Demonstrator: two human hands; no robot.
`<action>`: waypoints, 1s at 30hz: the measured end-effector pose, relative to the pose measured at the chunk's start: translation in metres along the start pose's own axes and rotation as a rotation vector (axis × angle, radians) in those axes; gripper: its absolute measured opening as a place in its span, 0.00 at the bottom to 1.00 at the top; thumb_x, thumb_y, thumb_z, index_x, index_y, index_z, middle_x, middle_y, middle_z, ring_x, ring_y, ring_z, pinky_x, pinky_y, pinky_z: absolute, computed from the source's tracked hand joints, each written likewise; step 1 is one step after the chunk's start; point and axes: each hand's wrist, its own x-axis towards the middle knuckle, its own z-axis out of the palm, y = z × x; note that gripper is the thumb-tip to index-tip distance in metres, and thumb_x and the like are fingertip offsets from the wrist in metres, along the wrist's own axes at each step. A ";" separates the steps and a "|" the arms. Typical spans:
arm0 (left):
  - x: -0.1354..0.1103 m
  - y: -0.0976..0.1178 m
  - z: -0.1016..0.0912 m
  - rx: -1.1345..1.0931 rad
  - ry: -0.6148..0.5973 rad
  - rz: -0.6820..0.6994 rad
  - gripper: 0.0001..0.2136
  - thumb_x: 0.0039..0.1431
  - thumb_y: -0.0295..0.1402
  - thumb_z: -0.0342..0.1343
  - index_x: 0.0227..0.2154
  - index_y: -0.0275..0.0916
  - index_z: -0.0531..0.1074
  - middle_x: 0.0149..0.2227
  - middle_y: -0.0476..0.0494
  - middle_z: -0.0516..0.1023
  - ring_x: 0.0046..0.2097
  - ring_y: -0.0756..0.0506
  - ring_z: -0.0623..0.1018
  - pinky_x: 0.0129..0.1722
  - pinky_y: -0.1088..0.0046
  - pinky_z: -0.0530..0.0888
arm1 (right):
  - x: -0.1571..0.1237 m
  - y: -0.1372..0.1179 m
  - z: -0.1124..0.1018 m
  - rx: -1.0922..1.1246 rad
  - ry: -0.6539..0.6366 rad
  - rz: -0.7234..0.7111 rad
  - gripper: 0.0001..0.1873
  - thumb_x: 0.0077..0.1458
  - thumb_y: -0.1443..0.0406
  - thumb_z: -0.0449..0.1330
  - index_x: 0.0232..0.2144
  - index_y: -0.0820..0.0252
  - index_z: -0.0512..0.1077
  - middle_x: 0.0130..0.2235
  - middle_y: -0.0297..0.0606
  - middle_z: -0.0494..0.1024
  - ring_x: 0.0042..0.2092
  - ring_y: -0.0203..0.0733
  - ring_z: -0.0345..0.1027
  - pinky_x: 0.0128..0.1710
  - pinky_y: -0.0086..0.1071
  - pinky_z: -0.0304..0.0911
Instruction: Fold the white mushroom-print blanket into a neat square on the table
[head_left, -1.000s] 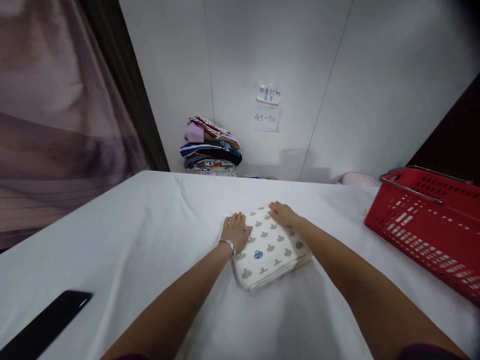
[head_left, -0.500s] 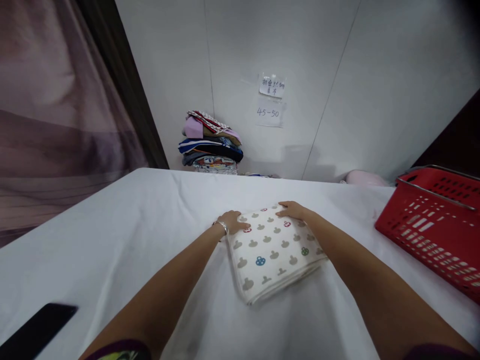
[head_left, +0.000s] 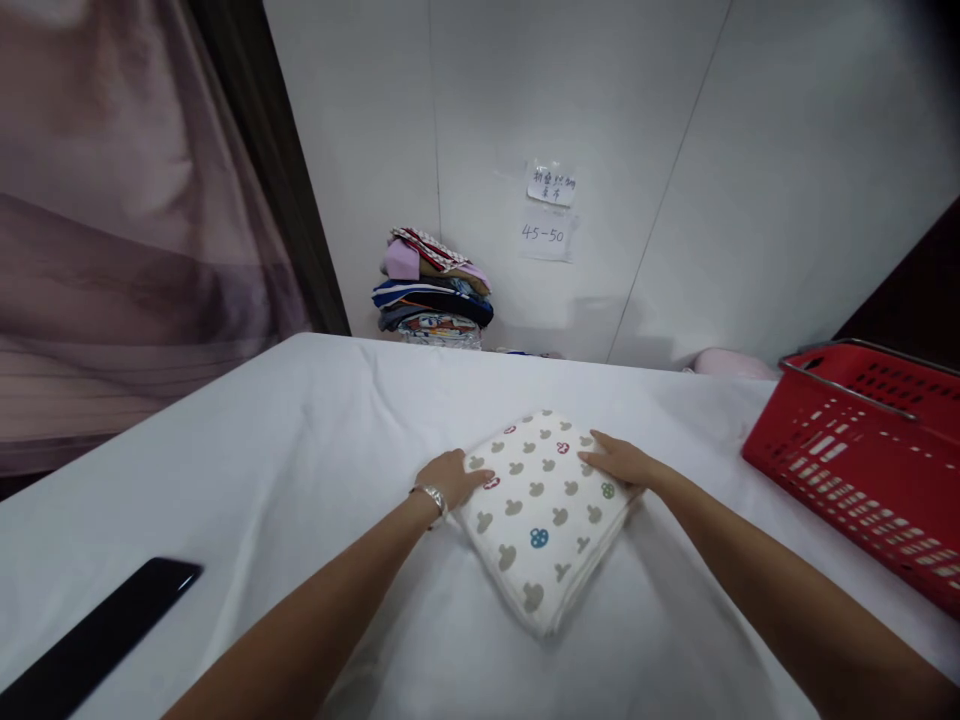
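Note:
A folded white cloth with grey mushroom prints and a few red, blue and green ones lies on the white-covered table, turned so one corner points toward me. My left hand, with a silver bracelet at the wrist, grips its left corner, thumb on top and the other fingers mostly hidden at the edge. At the opposite side, my right hand holds the right edge, thumb and a finger showing over the print. Layered folds are visible along the cloth's near right edge.
A red perforated basket with a metal handle stands at the right. A black flat object lies at the near left. Behind the table rises a stack of folded fabrics against the wall, near paper notes. A curtain hangs at left.
The cloth has been turned clockwise between both hands, its near corner swinging toward the middle. My right hand has come nearer along the right edge; my left hand has shifted slightly left.

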 end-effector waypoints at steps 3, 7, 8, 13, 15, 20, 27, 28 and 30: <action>-0.023 0.000 0.002 -0.003 -0.002 -0.005 0.29 0.48 0.58 0.46 0.41 0.37 0.68 0.46 0.35 0.74 0.47 0.38 0.73 0.41 0.65 0.69 | -0.017 0.022 -0.001 0.162 -0.075 -0.008 0.45 0.42 0.44 0.59 0.59 0.59 0.57 0.58 0.45 0.62 0.57 0.52 0.58 0.55 0.40 0.55; -0.052 0.006 0.009 -0.017 -0.055 0.013 0.30 0.49 0.58 0.43 0.42 0.37 0.68 0.46 0.35 0.74 0.47 0.37 0.73 0.41 0.65 0.68 | -0.011 0.039 -0.007 0.224 -0.030 -0.077 0.38 0.43 0.47 0.61 0.54 0.62 0.65 0.49 0.46 0.73 0.46 0.48 0.69 0.44 0.35 0.65; -0.059 0.009 0.013 -0.024 -0.072 0.024 0.30 0.50 0.58 0.42 0.42 0.37 0.68 0.46 0.35 0.74 0.47 0.37 0.73 0.41 0.65 0.68 | -0.005 0.039 -0.010 0.178 0.033 -0.089 0.37 0.43 0.49 0.61 0.53 0.63 0.66 0.48 0.47 0.73 0.45 0.48 0.70 0.43 0.34 0.65; -0.092 0.025 0.034 -0.036 -0.117 0.126 0.31 0.53 0.59 0.36 0.42 0.38 0.68 0.42 0.37 0.76 0.44 0.38 0.74 0.40 0.64 0.68 | 0.022 0.027 -0.027 -0.029 0.222 -0.116 0.30 0.47 0.58 0.61 0.52 0.64 0.66 0.47 0.50 0.73 0.48 0.52 0.67 0.47 0.39 0.61; -0.097 0.029 0.034 -0.008 -0.126 0.134 0.30 0.54 0.58 0.35 0.41 0.37 0.69 0.40 0.37 0.76 0.43 0.37 0.75 0.40 0.63 0.68 | 0.022 0.016 -0.029 -0.121 0.269 -0.138 0.27 0.48 0.61 0.60 0.51 0.64 0.67 0.48 0.51 0.72 0.52 0.56 0.63 0.51 0.46 0.56; -0.084 0.034 0.028 0.004 0.055 0.204 0.25 0.57 0.51 0.38 0.47 0.38 0.66 0.47 0.37 0.72 0.48 0.39 0.71 0.44 0.63 0.68 | -0.011 -0.024 0.004 -0.246 0.316 -0.316 0.26 0.55 0.59 0.53 0.55 0.59 0.62 0.58 0.44 0.62 0.60 0.47 0.51 0.59 0.40 0.44; -0.063 0.047 0.060 0.014 0.130 0.391 0.28 0.58 0.41 0.43 0.60 0.37 0.50 0.65 0.43 0.43 0.64 0.40 0.49 0.59 0.60 0.53 | -0.085 -0.048 0.092 -0.316 0.158 -0.587 0.31 0.59 0.51 0.45 0.60 0.58 0.52 0.64 0.43 0.48 0.64 0.48 0.37 0.60 0.49 0.37; -0.063 0.048 0.063 0.015 0.113 0.378 0.28 0.59 0.41 0.41 0.61 0.37 0.49 0.65 0.44 0.42 0.64 0.40 0.49 0.59 0.59 0.53 | -0.089 -0.048 0.096 -0.327 0.150 -0.603 0.31 0.59 0.51 0.43 0.61 0.58 0.51 0.64 0.43 0.47 0.64 0.47 0.36 0.61 0.49 0.36; -0.064 0.047 0.064 0.019 0.099 0.368 0.28 0.59 0.41 0.40 0.61 0.38 0.48 0.65 0.45 0.41 0.64 0.40 0.49 0.60 0.59 0.52 | -0.092 -0.047 0.098 -0.342 0.144 -0.602 0.31 0.60 0.51 0.41 0.61 0.58 0.50 0.64 0.43 0.45 0.65 0.46 0.34 0.61 0.48 0.35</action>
